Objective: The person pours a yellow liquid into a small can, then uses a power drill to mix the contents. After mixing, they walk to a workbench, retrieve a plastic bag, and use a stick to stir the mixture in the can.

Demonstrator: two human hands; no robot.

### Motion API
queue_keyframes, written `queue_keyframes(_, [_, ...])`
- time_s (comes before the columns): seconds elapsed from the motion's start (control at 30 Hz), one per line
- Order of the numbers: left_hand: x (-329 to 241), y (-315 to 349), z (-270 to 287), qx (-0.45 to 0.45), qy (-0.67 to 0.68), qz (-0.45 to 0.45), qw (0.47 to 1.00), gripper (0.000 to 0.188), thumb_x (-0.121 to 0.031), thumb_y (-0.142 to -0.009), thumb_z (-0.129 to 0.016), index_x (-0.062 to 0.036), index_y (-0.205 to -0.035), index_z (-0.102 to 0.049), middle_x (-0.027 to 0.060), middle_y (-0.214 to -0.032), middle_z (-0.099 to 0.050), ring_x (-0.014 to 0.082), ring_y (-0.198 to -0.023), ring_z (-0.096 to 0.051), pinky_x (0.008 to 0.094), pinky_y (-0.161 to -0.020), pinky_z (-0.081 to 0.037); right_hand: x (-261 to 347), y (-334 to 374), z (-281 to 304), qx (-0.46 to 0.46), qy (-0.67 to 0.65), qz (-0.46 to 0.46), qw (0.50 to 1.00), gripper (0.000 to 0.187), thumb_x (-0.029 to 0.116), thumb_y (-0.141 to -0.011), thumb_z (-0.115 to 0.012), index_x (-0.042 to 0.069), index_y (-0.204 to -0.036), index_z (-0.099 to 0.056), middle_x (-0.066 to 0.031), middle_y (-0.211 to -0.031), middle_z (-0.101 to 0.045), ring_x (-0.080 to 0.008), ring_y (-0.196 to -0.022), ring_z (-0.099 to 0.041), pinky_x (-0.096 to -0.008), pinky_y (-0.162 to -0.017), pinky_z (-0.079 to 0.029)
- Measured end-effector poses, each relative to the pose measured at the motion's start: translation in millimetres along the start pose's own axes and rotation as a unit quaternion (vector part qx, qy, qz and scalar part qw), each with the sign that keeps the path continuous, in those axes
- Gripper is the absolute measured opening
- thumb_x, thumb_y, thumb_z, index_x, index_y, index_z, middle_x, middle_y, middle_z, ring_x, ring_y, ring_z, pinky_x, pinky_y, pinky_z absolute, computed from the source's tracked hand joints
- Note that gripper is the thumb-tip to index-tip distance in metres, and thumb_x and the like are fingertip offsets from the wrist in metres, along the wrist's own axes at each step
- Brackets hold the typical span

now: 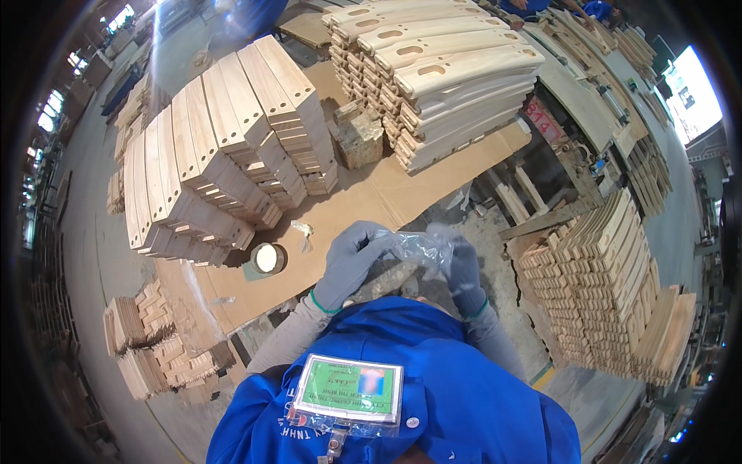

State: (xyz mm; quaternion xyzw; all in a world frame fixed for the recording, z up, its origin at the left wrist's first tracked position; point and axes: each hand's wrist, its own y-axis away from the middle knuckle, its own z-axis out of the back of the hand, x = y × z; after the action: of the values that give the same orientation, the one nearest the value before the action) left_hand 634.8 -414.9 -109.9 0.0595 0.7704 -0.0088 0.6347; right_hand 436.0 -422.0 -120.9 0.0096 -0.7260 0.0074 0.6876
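Between my two gloved hands is a clear crinkled plastic bag (423, 249), held up in front of my chest. My left hand (352, 259), in a grey glove with a green cuff, pinches the bag's left end. On the other end, my right hand (462, 271) in a matching glove is closed, its fingers a little blurred. Whether anything lies inside the bag I cannot make out. Left of my left hand, a small crumpled plastic bag (304, 234) lies on the cardboard sheet (394, 192). Beside it stands a round pot of whitish material (267, 258).
Stacked wooden slats with holes (216, 116) stand on the cardboard at the left. Curved boards with oval slots (440, 62) are piled at the far side, next to a worn wooden block (359, 139). More wooden pieces (595, 271) rise at my right, others (166, 340) at lower left.
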Motion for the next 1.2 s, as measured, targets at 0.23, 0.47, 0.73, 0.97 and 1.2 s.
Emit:
queue_keyframes(0.23, [-2,-1,2,0.005,0.009,0.097,0.995,0.013,-0.012,-0.088,-0.059,0.0004,-0.088,-0.062,0.0005,-0.067,-0.057,0.0064,-0.055,-0.053,0.0212,-0.048,-0.044,-29,-1,12,0.020,-0.005,0.175,0.984,0.019,0.018,-0.089,-0.053,0.000,-0.088,-0.060,-0.0126,-0.090,-0.062,-0.0150,-0.076,-0.060,-0.0267,-0.064,-0.048])
queue_keyframes(0.47, [4,4,3,0.037,0.197,0.122,0.972,0.015,-0.010,-0.090,-0.055,0.0027,-0.097,-0.057,0.0043,-0.073,-0.057,0.0106,-0.058,-0.057,0.0244,-0.049,-0.050,-48,11,21,-0.002,-0.276,-0.060,0.959,0.021,0.022,-0.089,-0.054,0.001,-0.091,-0.057,-0.0020,-0.067,-0.053,-0.0071,-0.044,-0.046,-0.0203,-0.034,-0.034])
queue_keyframes(0.73, [-5,0,-3,-0.005,-0.091,-0.030,0.995,0.025,-0.009,-0.086,-0.061,0.0011,-0.108,-0.057,0.0041,-0.088,-0.061,0.0076,-0.078,-0.056,0.0217,-0.067,-0.048,-11,14,19,0.041,-0.115,-0.104,0.987,0.017,0.012,-0.086,-0.050,0.004,-0.072,-0.054,0.0016,-0.069,-0.050,-0.0056,-0.061,-0.047,-0.0208,-0.051,-0.037])
queue_keyframes(0.97, [4,-10,1,-0.030,-0.127,-0.004,0.991,0.018,-0.017,-0.092,-0.051,-0.0005,-0.095,-0.059,-0.0012,-0.072,-0.056,0.0046,-0.063,-0.051,0.0196,-0.058,-0.044,-35,15,20,0.120,-0.155,0.001,0.981,0.011,-0.002,-0.080,-0.045,0.002,-0.070,-0.050,-0.0029,-0.071,-0.050,-0.0089,-0.063,-0.045,-0.0236,-0.056,-0.037])
queue_keyframes(1.2, [10,-2,-18,-0.131,-0.187,-0.043,0.973,0.018,-0.018,-0.094,-0.048,-0.0018,-0.095,-0.056,0.0063,-0.071,-0.054,0.0119,-0.060,-0.049,0.0274,-0.059,-0.042,-22,18,12,0.053,-0.143,0.069,0.986,0.011,-0.004,-0.082,-0.044,-0.001,-0.080,-0.055,-0.0056,-0.081,-0.055,-0.0095,-0.067,-0.047,-0.0228,-0.061,-0.041])
